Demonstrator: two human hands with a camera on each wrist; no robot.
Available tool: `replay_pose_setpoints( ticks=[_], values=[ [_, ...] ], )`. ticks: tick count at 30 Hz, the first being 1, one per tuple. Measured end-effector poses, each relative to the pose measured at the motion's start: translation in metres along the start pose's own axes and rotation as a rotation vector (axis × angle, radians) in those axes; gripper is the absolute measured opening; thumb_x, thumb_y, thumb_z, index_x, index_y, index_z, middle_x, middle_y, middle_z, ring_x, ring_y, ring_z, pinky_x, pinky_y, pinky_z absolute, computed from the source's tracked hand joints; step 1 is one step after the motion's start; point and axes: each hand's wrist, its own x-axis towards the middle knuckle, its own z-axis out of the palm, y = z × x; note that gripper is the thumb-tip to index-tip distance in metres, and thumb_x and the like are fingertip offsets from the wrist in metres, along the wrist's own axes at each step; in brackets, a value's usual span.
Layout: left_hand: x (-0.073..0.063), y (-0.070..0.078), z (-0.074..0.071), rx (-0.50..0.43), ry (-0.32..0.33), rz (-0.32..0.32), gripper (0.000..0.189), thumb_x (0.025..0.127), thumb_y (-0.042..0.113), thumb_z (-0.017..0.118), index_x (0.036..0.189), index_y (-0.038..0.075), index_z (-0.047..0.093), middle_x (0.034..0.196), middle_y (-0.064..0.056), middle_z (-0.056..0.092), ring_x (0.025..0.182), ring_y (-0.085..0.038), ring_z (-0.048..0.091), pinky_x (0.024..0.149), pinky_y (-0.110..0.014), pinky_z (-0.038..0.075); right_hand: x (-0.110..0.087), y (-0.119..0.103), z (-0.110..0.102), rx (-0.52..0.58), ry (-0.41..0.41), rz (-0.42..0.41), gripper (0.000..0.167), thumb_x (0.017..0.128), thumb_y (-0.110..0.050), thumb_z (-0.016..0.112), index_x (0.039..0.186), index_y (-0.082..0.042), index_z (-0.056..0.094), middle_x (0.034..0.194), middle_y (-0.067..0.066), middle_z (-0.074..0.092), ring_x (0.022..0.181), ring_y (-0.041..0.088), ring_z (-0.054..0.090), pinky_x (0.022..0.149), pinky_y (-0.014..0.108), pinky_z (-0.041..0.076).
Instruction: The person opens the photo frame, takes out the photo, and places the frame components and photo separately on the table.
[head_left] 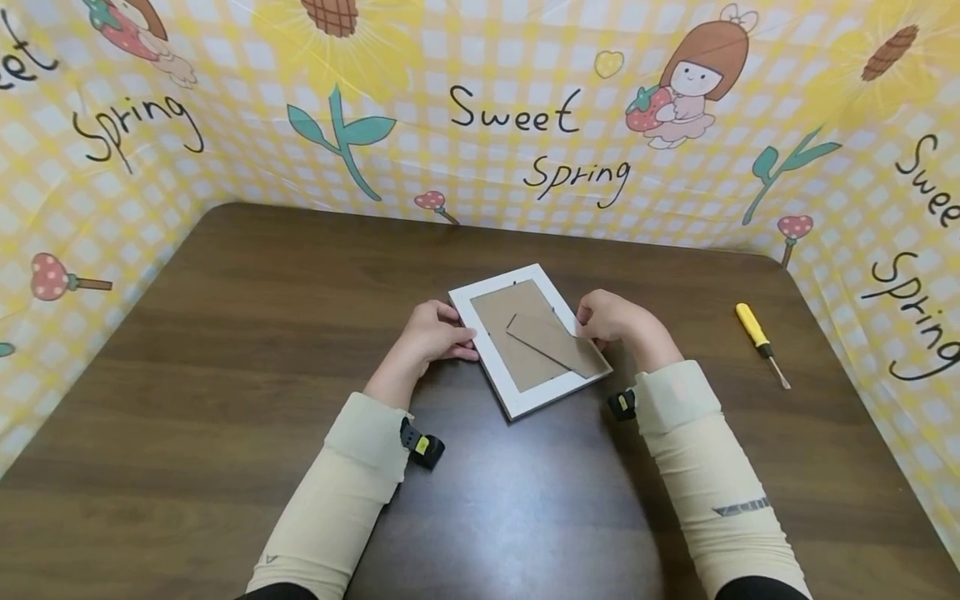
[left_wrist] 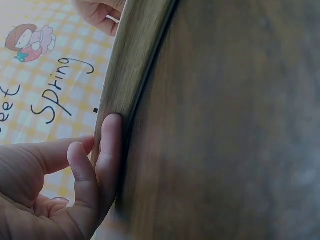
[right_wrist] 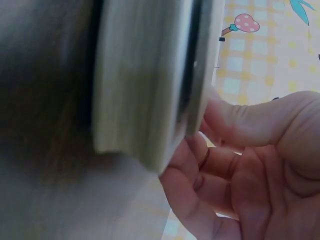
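A white picture frame (head_left: 498,358) lies back side up on the table, set at a slant between the two hands. Its brown backing board (head_left: 491,312) shows, and across it slants a brown easel stand (head_left: 555,340) whose end reaches over the frame's right edge. The left hand (head_left: 437,333) grips the frame's left edge; in the left wrist view its thumb is at the top and its fingertips (left_wrist: 111,131) lie along the side. On the other side, the right hand (head_left: 618,323) pinches the stand's free end, with the thumb (right_wrist: 240,120) on it in the right wrist view.
To the right on the brown wooden table (head_left: 225,375) lies a screwdriver (head_left: 753,329) with a yellow and black handle. A yellow checked cloth (head_left: 525,50) with printed figures and lettering hangs around the back and sides.
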Motion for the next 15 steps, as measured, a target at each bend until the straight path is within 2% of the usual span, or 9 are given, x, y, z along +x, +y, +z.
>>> replay_pose_setpoints(
  ticks=[9,15],
  values=[
    [0.004,0.0047,-0.0015,0.063,0.034,-0.003,0.048,0.092,-0.002,0.065,0.135,-0.005,0.042,0.097,-0.018,0.058,0.054,-0.013,0.067,0.059,-0.022,0.057,-0.0045,0.0021,0.0036,0.047,0.01,0.022,0.01,0.098,-0.006,0.057,0.101,0.003,0.057,0.081,0.01,0.057,0.068,0.018,0.06,0.061,0.029,0.049],
    [0.0051,0.0065,-0.0023,0.134,0.067,0.022,0.045,0.092,0.001,0.067,0.133,-0.004,0.048,0.103,-0.02,0.06,0.054,-0.012,0.068,0.056,-0.02,0.055,-0.0079,0.0006,0.007,0.051,0.013,0.04,0.01,0.098,-0.007,0.058,0.1,0.003,0.057,0.076,0.009,0.06,0.066,0.017,0.063,0.059,0.028,0.049]
  ],
)
